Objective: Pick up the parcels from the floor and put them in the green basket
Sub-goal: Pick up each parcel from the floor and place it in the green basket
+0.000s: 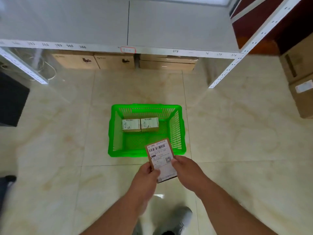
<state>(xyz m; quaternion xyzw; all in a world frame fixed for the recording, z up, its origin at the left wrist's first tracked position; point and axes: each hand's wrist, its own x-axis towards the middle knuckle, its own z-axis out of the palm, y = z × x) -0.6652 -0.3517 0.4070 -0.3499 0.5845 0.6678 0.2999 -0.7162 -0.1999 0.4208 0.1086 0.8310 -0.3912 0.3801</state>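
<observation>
Above the green basket [116, 133]: brown parcel [160, 156], white barcode label.

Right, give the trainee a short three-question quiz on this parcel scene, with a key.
1. How many parcels already lie in the basket?
2. True or false: only the right hand holds the labelled parcel.
3. Where do the parcels in the basket sit: A) against the far wall, B) in the near right corner, C) stacked in the middle?

Key:
1. Two, one beside the other.
2. False: the left hand grips it too.
3. A
</observation>
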